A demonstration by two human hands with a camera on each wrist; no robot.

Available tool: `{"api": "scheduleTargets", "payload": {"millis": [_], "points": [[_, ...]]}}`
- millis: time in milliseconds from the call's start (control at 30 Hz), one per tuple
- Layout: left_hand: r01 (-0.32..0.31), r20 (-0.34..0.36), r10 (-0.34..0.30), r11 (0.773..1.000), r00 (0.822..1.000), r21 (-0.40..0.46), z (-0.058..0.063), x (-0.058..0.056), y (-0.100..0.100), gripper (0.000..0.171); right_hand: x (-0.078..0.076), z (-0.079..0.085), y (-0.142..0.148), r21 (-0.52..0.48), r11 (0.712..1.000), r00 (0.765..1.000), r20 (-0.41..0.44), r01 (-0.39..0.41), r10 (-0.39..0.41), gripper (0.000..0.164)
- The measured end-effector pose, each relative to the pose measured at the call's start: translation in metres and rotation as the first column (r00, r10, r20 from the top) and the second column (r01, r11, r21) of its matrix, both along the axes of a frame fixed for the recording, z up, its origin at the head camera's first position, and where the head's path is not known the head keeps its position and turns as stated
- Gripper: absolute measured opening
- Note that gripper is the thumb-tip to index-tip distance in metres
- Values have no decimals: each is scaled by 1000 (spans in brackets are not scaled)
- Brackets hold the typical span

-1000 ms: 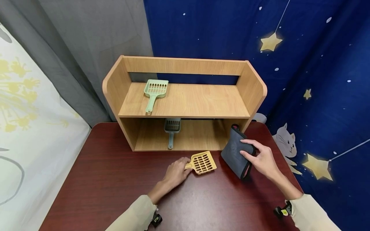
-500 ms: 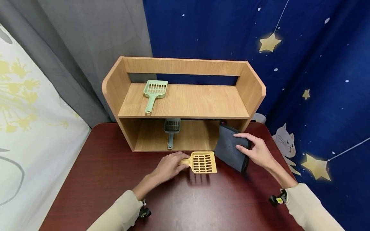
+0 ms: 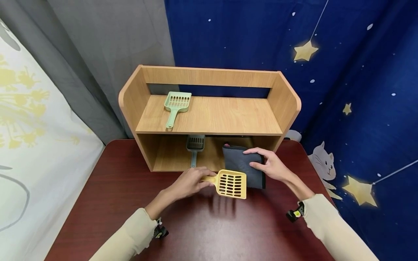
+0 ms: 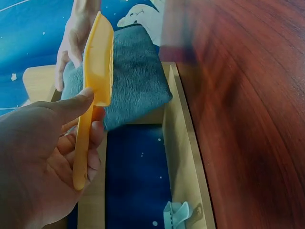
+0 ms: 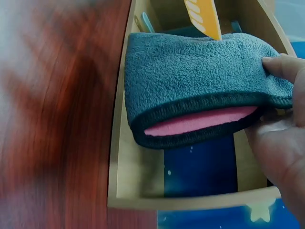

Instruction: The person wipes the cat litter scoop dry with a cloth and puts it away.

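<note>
My left hand holds a yellow litter scoop by its handle, with the slotted head to the right, above the table. In the left wrist view the thumb presses near the top of the handle, and the scoop stands edge-on. My right hand pinches a folded dark grey cloth at its right side. The cloth hangs just behind the scoop head, before the lower shelf opening. Black trim and a pink inside show on the cloth in the right wrist view.
A two-tier wooden shelf stands at the back of the dark red table. A green litter scoop lies on its upper tier, left side. A grey-blue litter scoop is in the lower tier. Curtains hang behind.
My left hand has lifted the yellow scoop off the table and turned its head level. My right hand has carried the cloth left, from beside the shelf's right end to behind the scoop.
</note>
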State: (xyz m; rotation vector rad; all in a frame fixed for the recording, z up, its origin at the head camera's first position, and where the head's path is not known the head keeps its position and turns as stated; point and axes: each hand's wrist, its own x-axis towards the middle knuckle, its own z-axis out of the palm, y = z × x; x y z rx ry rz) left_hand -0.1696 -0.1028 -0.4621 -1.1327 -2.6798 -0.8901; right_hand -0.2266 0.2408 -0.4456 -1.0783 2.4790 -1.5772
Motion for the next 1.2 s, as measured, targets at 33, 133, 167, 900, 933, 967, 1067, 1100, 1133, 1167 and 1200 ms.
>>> {"api": "scheduleTargets", "payload": {"millis": [33,133,167,900,933,967,1067,1100,1133,1167,1200], "points": [[4,4,-4,1000,1000,1,0,0,1,28,-1,0,-4,-10,1000,1000,21,-19,19,41],[16,21,-16,1000,1000,0,1,-1,3,28,-4,-1,-16,-33,997,996,48,-73,74,40],[22,25,-22,1000,999,2,1,-1,4,28,-5,-1,-21,-39,995,995,50,-89,91,40],[8,37,-12,995,999,98,-3,-2,-6,28,3,7,5,1,998,995,79,-66,66,39],[7,41,-11,995,999,102,-3,-2,-6,28,4,7,5,3,998,995,78,-64,64,40],[6,42,-10,995,999,101,-3,-3,-6,28,4,8,5,4,998,995,74,-66,66,40],[3,40,-6,995,999,95,-3,-3,-3,28,5,9,-1,9,997,995,67,-70,69,39],[1,36,-5,996,999,92,-3,-3,-2,28,5,10,-5,10,997,995,64,-73,72,39],[2,30,-4,996,1000,87,-3,-2,-1,27,4,10,-9,12,997,996,60,-74,73,38],[1,22,-3,997,1000,78,-2,-2,1,27,4,11,-14,11,997,996,56,-77,77,38],[3,17,-4,998,1000,70,-2,-2,4,26,3,12,-18,9,997,995,52,-80,79,38]]}}
